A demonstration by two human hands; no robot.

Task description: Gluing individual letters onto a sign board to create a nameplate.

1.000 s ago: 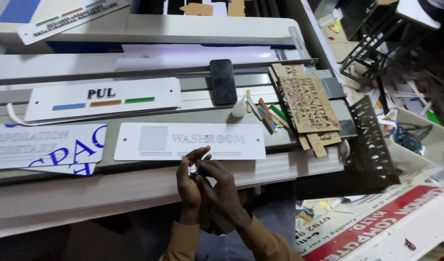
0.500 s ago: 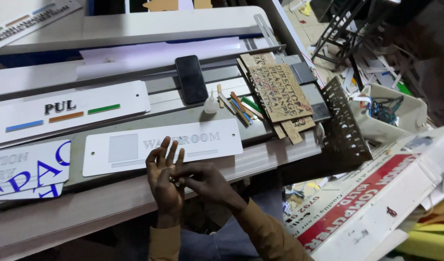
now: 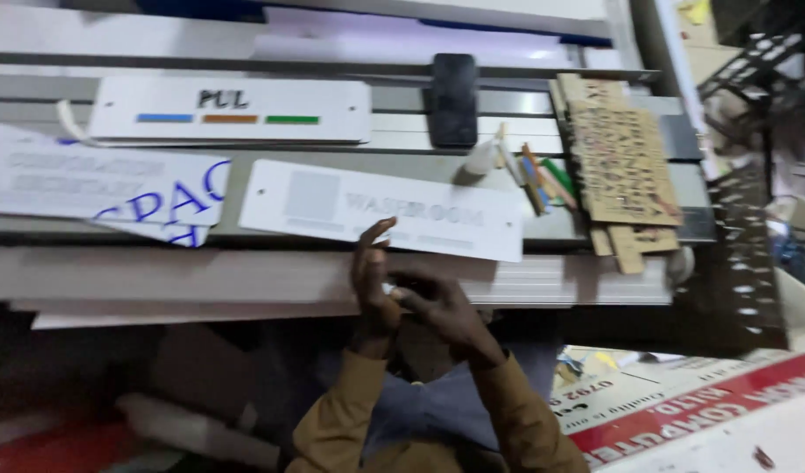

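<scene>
Hands meet at the bench (image 3: 245,280) edge: left hand (image 3: 372,285) fingers spread, right hand (image 3: 437,307) pinching something too small to tell, below white sign (image 3: 385,210).

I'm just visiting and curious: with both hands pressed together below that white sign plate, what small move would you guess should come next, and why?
Probably the left hand reaches up to the white sign plate. Its fingers are already raised at the plate's lower edge, while the right hand picks at something small against the left palm; what that is cannot be made out. The plate lies flat and free on the grey bench.
</scene>
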